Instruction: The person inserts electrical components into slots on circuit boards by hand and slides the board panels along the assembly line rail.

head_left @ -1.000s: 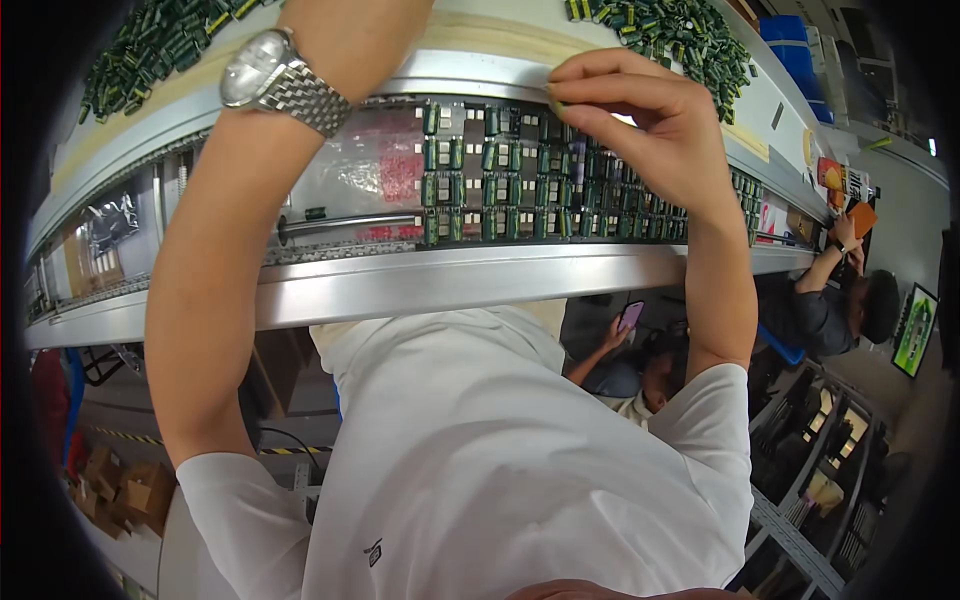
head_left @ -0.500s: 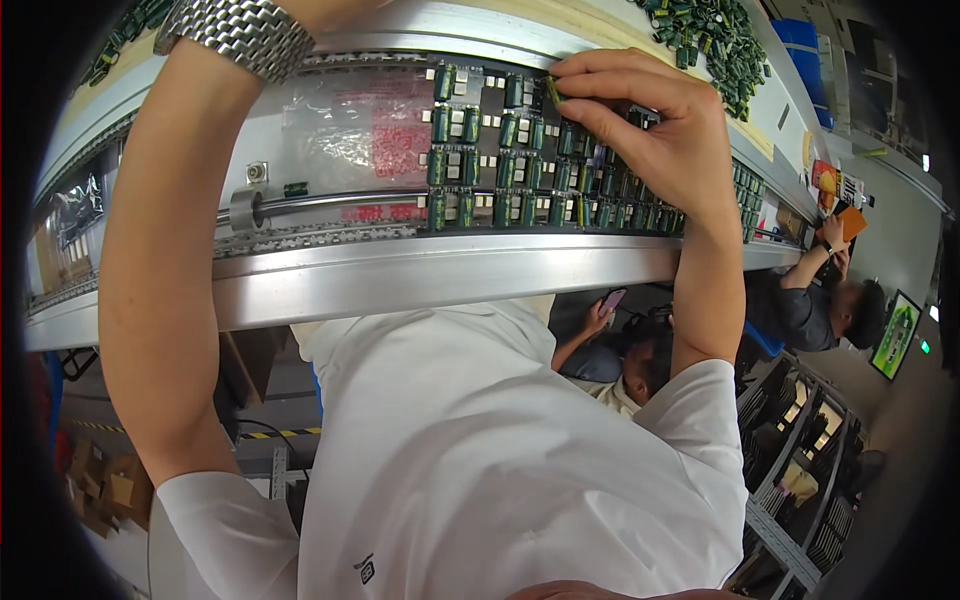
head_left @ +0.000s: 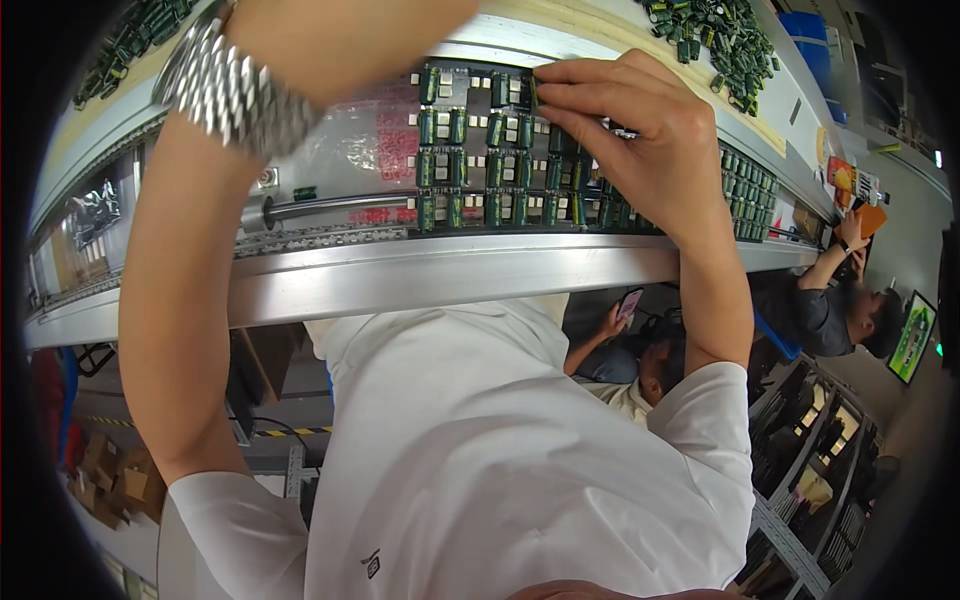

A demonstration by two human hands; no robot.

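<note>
My right hand [head_left: 640, 125] reaches over a panel of circuit boards [head_left: 478, 98], its thumb and fingers pinched on a slim green capacitor [head_left: 535, 97] near the panel's far edge. Rows of green capacitors [head_left: 457, 168] with yellowish stripes stand on the boards; part of the rows is hidden under the right hand. My left hand [head_left: 370, 40], blurred, crosses the upper edge beyond the rail; its fingers cannot be made out. A metal watch [head_left: 235, 85] is on the left wrist.
Loose capacitors lie heaped at the far right [head_left: 715, 45] and far left [head_left: 130, 45]. A metal rail [head_left: 450, 272] runs along the near side, with a steel rod [head_left: 340, 203] behind it. One stray capacitor [head_left: 304, 193] lies beside the rod. Two people sit beyond the line.
My left hand has swung down and to the right into view along the upper edge. The right hand stays at nearly the same spot with its pinch on the capacitor.
</note>
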